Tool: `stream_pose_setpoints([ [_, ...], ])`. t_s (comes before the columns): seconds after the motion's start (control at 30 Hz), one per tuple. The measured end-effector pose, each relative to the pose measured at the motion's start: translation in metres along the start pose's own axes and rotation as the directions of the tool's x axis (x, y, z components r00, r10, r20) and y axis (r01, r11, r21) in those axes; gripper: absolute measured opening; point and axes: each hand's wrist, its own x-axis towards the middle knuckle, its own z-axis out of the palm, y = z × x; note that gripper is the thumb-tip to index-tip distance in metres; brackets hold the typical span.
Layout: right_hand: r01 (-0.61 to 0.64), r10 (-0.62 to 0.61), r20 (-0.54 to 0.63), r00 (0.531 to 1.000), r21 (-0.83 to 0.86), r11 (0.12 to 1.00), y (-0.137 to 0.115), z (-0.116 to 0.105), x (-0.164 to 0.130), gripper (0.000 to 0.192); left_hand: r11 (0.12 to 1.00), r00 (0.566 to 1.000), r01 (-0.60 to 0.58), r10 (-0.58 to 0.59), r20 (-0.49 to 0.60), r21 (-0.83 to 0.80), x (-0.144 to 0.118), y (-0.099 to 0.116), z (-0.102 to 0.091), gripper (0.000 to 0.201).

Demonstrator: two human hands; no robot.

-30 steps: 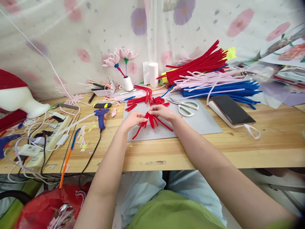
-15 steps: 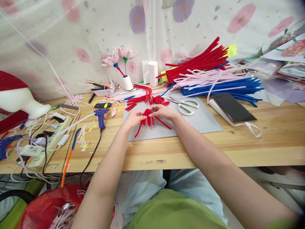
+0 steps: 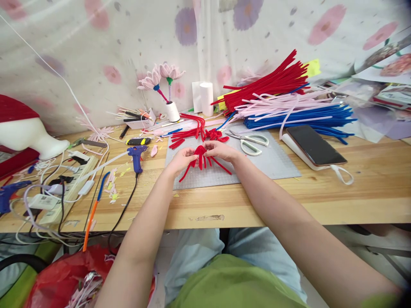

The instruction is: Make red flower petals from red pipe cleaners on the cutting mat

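Observation:
Between my two hands is a bent piece of red pipe cleaners [image 3: 201, 155], arched at the top with several loose ends hanging down and out. My left hand [image 3: 183, 161] pinches its left side, and my right hand [image 3: 218, 150] grips the right side with curled fingers. Both are held just above a grey cutting mat [image 3: 272, 164]. Right behind my hands lie more shaped red pipe cleaners [image 3: 215, 135] and a bundle of bent red lengths [image 3: 194, 128]. Scissors with pale handles [image 3: 252, 145] rest on the mat to the right of my right hand.
Piles of red [image 3: 266, 85], pink and blue pipe cleaners [image 3: 298, 117] lie at the back right, by a phone [image 3: 316, 144]. To the left are a blue glue gun [image 3: 137, 157], a utility knife [image 3: 138, 141] and a power strip [image 3: 73, 188] with tangled cords. Pink flowers [image 3: 150, 80] stand behind.
The red piece's lower left end has swung slightly left and up, and its hanging strands have shifted a little. Both hands keep their hold in nearly the same place.

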Motion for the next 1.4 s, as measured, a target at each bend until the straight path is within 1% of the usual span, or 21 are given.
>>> stream_pose_setpoints([
  [0.13, 0.004, -0.004, -0.003, 1.0, 0.014, 1.0, 0.0005, -0.001, 0.0003, 0.02, 0.998, 0.999, -0.045, 0.046, -0.01, 0.036, 0.0037, -0.0045, -0.0039, 0.012],
  [0.3, -0.032, 0.031, 0.01, 0.999, 0.042, 0.999, -0.0021, 0.0005, -0.0013, 0.02, 0.995, 0.998, -0.05, 0.052, -0.029, 0.083, 0.0048, -0.007, -0.0063, 0.017],
  [0.53, -0.029, 0.029, 0.021, 0.999, 0.036, 0.999, 0.0005, -0.0005, -0.0006, 0.021, 0.998, 0.999, -0.037, 0.039, -0.036, 0.055, 0.0029, -0.0075, -0.0058, 0.021],
  [0.67, -0.031, 0.029, 0.036, 0.999, 0.047, 0.998, 0.0024, -0.0009, -0.0001, 0.023, 1.0, 0.999, 0.017, -0.016, -0.04, 0.017, 0.0017, -0.0056, -0.0032, 0.021],
  [0.8, -0.04, 0.035, 0.065, 0.997, 0.08, 0.996, 0.002, -0.0002, -0.001, 0.027, 0.996, 0.996, 0.087, -0.087, 0.034, -0.005, 0.001, -0.0059, -0.0011, 0.022],
  [0.9, -0.041, 0.034, 0.07, 0.997, 0.095, 0.995, 0.0022, -0.0003, -0.0011, 0.029, 0.994, 0.99, 0.109, -0.11, 0.084, 0.014, 0.0001, -0.0065, -0.0018, 0.027],
  [1.13, -0.016, 0.013, 0.059, 0.998, 0.061, 0.998, 0.0062, -0.0024, 0.001, 0.03, 0.993, 0.991, 0.064, -0.075, 0.114, 0.097, -0.003, -0.0044, -0.0048, 0.036],
  [1.23, -0.019, 0.016, 0.06, 0.998, 0.047, 0.999, 0.0036, -0.0012, -0.0003, 0.03, 0.988, 0.992, 0.064, -0.078, 0.098, 0.137, -0.0032, -0.0035, -0.004, 0.033],
  [1.4, -0.028, 0.027, 0.058, 0.998, 0.017, 0.999, -0.0014, 0.0037, -0.0025, 0.028, 0.988, 0.991, 0.061, -0.077, 0.108, 0.14, -0.0031, -0.0015, -0.0009, 0.02],
])
